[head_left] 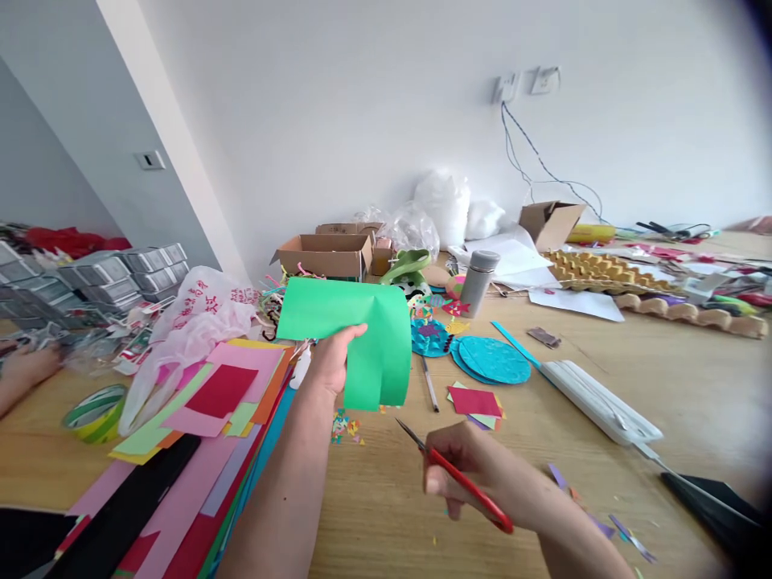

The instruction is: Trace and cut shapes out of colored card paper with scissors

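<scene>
In my left hand (335,358) is a sheet of green paper (386,346), bent over and raised above the table, with the thumb on its near face. My right hand (467,462) grips a pair of scissors (461,474) with red handles, blades pointing up and left toward the paper but apart from it. Tiny coloured paper scraps (346,426) lie beneath the green sheet. Just beyond the scissors sits a small stack of coloured paper pieces (475,402), red on top. A pen (430,384) and blue ovals (494,359) are further back.
Stacked coloured paper (226,394), tape (96,412) and a plastic bag (193,314) occupy the left. Another person's hand (30,363) shows at the far left. A grey bottle (481,283) stands behind; a white power strip (600,400) and egg trays (609,273) lie right.
</scene>
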`<action>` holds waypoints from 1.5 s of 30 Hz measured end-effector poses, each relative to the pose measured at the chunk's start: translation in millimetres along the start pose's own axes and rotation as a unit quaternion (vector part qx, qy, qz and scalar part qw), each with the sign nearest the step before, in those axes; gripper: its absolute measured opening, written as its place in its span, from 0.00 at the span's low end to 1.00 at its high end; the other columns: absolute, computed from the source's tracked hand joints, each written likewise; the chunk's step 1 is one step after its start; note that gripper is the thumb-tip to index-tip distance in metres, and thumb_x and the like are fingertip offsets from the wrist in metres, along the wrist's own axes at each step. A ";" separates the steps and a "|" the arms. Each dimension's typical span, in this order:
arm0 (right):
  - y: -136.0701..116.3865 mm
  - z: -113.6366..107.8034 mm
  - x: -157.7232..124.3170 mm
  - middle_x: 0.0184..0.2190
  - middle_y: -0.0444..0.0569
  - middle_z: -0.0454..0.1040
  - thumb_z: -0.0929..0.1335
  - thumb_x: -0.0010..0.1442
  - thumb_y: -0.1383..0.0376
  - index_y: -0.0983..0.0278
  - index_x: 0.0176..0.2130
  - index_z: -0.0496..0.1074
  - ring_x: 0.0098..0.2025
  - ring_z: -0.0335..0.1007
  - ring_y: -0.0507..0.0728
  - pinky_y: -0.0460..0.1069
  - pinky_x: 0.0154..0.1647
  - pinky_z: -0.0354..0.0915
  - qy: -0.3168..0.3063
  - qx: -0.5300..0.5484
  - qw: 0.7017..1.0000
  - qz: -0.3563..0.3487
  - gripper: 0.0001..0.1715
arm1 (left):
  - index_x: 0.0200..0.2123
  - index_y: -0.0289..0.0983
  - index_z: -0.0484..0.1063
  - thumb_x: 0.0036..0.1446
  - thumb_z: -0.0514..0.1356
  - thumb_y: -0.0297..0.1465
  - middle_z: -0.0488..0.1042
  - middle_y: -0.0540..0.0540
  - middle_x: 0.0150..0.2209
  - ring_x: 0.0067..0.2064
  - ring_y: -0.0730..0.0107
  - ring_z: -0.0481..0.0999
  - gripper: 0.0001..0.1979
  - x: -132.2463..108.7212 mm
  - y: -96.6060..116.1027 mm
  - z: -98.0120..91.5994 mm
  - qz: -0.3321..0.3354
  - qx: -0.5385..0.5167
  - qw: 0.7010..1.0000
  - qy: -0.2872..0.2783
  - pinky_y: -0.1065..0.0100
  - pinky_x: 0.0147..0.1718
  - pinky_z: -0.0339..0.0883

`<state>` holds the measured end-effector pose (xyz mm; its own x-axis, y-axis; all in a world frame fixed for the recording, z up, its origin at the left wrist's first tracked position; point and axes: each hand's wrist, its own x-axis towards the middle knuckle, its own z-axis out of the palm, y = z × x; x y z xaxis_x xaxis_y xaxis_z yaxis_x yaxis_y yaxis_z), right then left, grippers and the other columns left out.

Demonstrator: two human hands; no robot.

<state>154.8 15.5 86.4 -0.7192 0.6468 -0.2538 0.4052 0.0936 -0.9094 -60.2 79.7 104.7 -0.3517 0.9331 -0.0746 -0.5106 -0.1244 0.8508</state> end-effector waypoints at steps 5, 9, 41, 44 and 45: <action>-36.2 -41.2 -14.8 0.22 0.47 0.73 0.66 0.55 0.45 0.65 0.25 0.71 0.24 0.66 0.52 0.44 0.22 0.58 -0.012 -0.166 0.986 -0.004 0.26 | 0.39 0.34 0.76 0.30 0.70 0.27 0.80 0.43 0.36 0.42 0.53 0.78 0.25 0.8 14.5 -10.5 -0.057 -0.026 0.996 -0.062 0.53 0.48 0.66; -45.3 -59.5 -7.0 0.22 0.46 0.73 0.64 0.56 0.44 0.64 0.27 0.73 0.25 0.66 0.52 0.45 0.24 0.58 0.009 -0.217 0.976 -0.008 0.27 | 0.39 0.32 0.76 0.31 0.70 0.28 0.80 0.42 0.35 0.41 0.52 0.78 0.25 -1.7 22.5 -14.6 -0.100 -0.025 0.991 -0.083 0.52 0.48 0.67; -39.8 -68.2 18.7 0.19 0.46 0.71 0.64 0.51 0.37 0.66 0.26 0.73 0.19 0.63 0.50 0.45 0.21 0.56 -0.028 -0.252 0.967 0.022 0.34 | 0.34 0.33 0.76 0.35 0.70 0.27 0.80 0.42 0.34 0.43 0.50 0.78 0.18 -11.5 14.9 -1.2 -0.153 -0.006 0.982 -0.112 0.52 0.48 0.67; -39.9 -67.7 18.1 0.17 0.45 0.69 0.65 0.49 0.37 0.65 0.26 0.72 0.18 0.63 0.51 0.45 0.20 0.57 -0.030 -0.238 0.970 0.038 0.34 | 0.32 0.33 0.76 0.35 0.69 0.27 0.80 0.42 0.34 0.44 0.50 0.77 0.16 -10.7 14.7 -1.7 -0.146 -0.007 0.983 -0.111 0.53 0.48 0.67; -39.5 -67.6 18.1 0.17 0.45 0.69 0.65 0.49 0.37 0.65 0.26 0.72 0.18 0.63 0.51 0.45 0.19 0.57 -0.031 -0.233 0.971 0.043 0.34 | 0.32 0.33 0.76 0.35 0.69 0.27 0.80 0.42 0.34 0.44 0.50 0.77 0.16 -10.6 14.8 -1.7 -0.142 -0.007 0.983 -0.112 0.53 0.49 0.67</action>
<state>164.0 74.7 140.0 -0.6981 0.6220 -0.3547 0.6661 0.3823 -0.6404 -65.4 67.4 117.2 -0.0127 0.9814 -0.1915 -0.5748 0.1495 0.8045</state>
